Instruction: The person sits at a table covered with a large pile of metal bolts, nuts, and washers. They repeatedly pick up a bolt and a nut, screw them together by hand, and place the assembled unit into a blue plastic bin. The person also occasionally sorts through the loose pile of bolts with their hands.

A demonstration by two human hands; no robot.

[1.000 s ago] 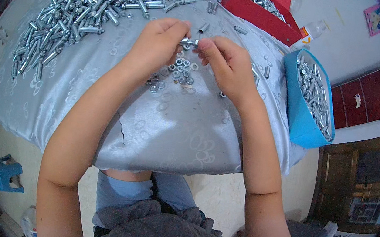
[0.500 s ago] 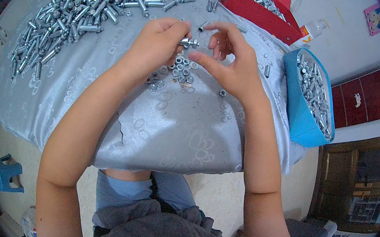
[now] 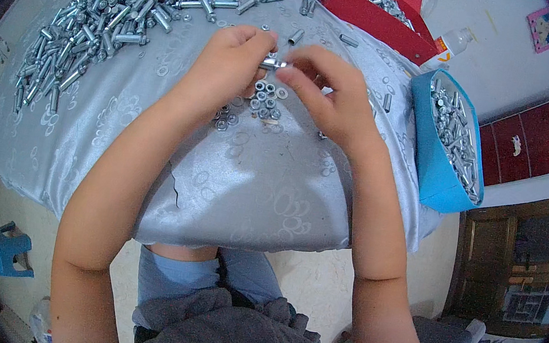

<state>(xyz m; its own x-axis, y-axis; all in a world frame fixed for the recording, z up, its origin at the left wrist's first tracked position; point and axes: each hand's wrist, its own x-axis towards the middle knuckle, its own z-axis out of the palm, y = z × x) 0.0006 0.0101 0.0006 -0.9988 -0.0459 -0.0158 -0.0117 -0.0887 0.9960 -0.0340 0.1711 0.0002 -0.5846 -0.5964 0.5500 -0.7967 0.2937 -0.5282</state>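
My left hand (image 3: 233, 62) is closed around a silver expansion bolt (image 3: 270, 64), its nut end pointing right. At that end, the thumb and fingers of my right hand (image 3: 334, 93) pinch the bolt; these fingers are slightly blurred. Just below my hands lies a small cluster of nuts and washers (image 3: 266, 105) on the shiny grey tablecloth (image 3: 252, 189). Beyond them rest a loose metal sleeve (image 3: 296, 36) and another sleeve (image 3: 348, 40). A third sleeve (image 3: 387, 103) lies to the right of my right hand.
A large heap of expansion bolts (image 3: 130, 9) spreads over the far left. At the far right stand a red box (image 3: 372, 23) and a light-blue bin (image 3: 438, 187), both holding metal parts. A clear bottle (image 3: 457, 40) is beside the red box. A blue stool (image 3: 10, 251) stands on the floor.
My right hand has come in leftward, its fingers closing from apart onto the bolt's nut end. My left hand keeps hold of the bolt, nearly in place.
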